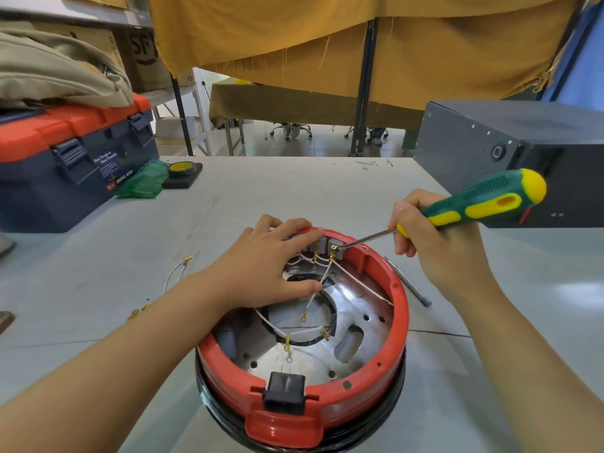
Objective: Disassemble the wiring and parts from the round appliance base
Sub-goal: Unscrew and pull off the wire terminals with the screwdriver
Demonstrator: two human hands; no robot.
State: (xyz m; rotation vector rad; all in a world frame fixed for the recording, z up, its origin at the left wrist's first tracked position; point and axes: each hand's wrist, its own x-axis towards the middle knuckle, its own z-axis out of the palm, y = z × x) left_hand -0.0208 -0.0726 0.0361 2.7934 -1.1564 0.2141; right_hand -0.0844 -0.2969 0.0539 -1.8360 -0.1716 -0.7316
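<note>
Near the table's [294,191] front edge sits the round red appliance base [400,308]. Left hand [271,266] lies palm-down across its far rim, fingers spread, thumb touching a white wire [322,281]. Right hand [434,243] grips the green-yellow screwdriver [483,201], tip on a brass terminal [334,247].

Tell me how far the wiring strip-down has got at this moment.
Partly done: a loose white wire and brass terminals already lie on the table. In hand: the right hand works the screwdriver tip at the grey terminal block while the left hand steadies the red base. Left: several white wires remain connected inside.
</note>
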